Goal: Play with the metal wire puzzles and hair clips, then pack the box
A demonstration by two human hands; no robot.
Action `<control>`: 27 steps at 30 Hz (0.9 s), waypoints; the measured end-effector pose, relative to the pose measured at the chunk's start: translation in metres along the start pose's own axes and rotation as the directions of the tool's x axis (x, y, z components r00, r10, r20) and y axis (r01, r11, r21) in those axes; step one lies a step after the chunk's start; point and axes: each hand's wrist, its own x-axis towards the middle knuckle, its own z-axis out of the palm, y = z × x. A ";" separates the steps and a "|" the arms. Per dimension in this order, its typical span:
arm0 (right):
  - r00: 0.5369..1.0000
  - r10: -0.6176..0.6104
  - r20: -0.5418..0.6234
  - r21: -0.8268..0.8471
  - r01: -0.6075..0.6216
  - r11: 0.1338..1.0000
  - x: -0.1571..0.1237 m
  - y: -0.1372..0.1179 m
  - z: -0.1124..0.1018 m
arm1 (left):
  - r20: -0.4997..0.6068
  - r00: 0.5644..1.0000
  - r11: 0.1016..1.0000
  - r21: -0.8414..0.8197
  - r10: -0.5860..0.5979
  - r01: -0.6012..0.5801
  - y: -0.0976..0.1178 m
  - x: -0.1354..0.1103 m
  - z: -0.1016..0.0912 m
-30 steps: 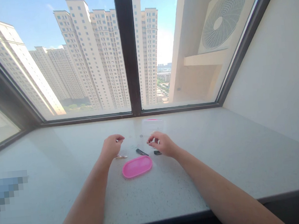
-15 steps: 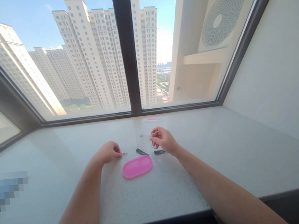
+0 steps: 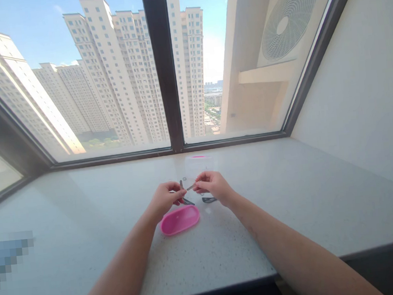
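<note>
My left hand pinches a slim hair clip, which stands upright from its fingertips. Opposite it, my right hand grips another slim hair clip that points left toward the first one. The two clips are close; I cannot tell whether they touch. A dark hair clip lies just below my left fingertips, partly covered. Another black hair clip lies beneath my right hand. In front of both hands sits a pink oval tray.
A small dark ring lies behind the hands. Farther back, near the window frame, is a clear bag with a pink strip. Everything rests on a pale speckled sill with a dark front edge.
My left hand has moved right and slightly up with its clip, which has turned upright. My right hand has shifted a little, and its clip now shows plainly. The view has shifted slightly.
</note>
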 end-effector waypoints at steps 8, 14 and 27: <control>0.990 0.108 -0.093 0.111 -0.098 0.989 0.000 0.000 0.002 | 0.008 0.998 0.986 -0.156 -0.056 0.056 -0.006 0.003 0.011; 0.992 0.127 0.023 -0.100 -0.124 0.987 -0.002 0.001 0.003 | 0.015 0.998 0.967 -0.249 -0.056 0.058 0.002 0.001 0.014; 0.982 0.148 0.118 -0.112 -0.135 0.985 -0.002 -0.001 0.005 | 0.066 0.998 0.974 -0.223 -0.026 0.040 0.002 -0.001 0.014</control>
